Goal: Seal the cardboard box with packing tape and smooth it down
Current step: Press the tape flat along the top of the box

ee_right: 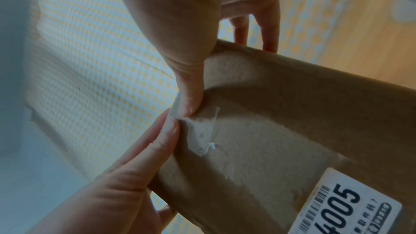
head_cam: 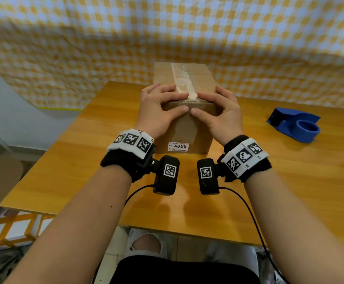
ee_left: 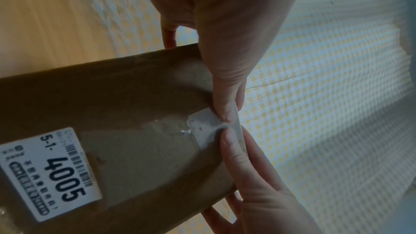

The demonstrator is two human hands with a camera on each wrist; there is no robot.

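A brown cardboard box (head_cam: 187,128) with a white "4005" label (head_cam: 177,146) stands on the wooden table (head_cam: 74,167). A strip of clear packing tape (head_cam: 179,78) runs along its top and folds over the near edge onto the front face. My left hand (head_cam: 162,105) and right hand (head_cam: 218,108) meet at that edge, fingers flat on the top. Both thumbs press the tape end (ee_left: 204,127) against the front face. In the right wrist view the tape end (ee_right: 200,136) lies wrinkled between the two thumb tips. Neither hand holds anything.
A blue tape dispenser (head_cam: 294,125) lies on the table to the right of the box. A yellow-and-white checked cloth (head_cam: 167,33) hangs right behind the box. The table's left edge (head_cam: 50,144) is close to my left arm.
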